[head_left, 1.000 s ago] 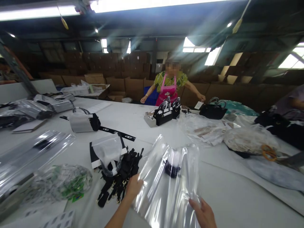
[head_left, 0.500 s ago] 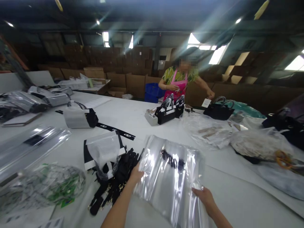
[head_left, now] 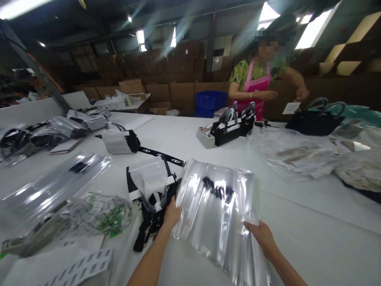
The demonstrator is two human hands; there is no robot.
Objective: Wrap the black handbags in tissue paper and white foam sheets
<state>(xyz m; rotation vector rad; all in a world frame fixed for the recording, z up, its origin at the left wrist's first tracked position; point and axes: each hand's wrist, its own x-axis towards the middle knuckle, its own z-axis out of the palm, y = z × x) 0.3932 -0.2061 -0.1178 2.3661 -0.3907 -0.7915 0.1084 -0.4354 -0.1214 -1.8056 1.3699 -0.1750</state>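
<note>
Clear plastic (head_left: pixel 212 222) has flattened, glossy, dark-marked; left grip (head_left: pixel 172 214) and right grip (head_left: pixel 264 237) pinch edges.

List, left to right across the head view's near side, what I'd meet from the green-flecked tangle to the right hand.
Tangle → black straps → left hand → clear plastic → right hand.

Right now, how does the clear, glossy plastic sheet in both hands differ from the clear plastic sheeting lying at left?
The clear plastic sheet is held by the left hand and right hand; the clear plastic sheeting lies untouched. The sheet shows a jagged dark band, the sheeting a compact dark patch. Both are transparent and glossy.
</note>
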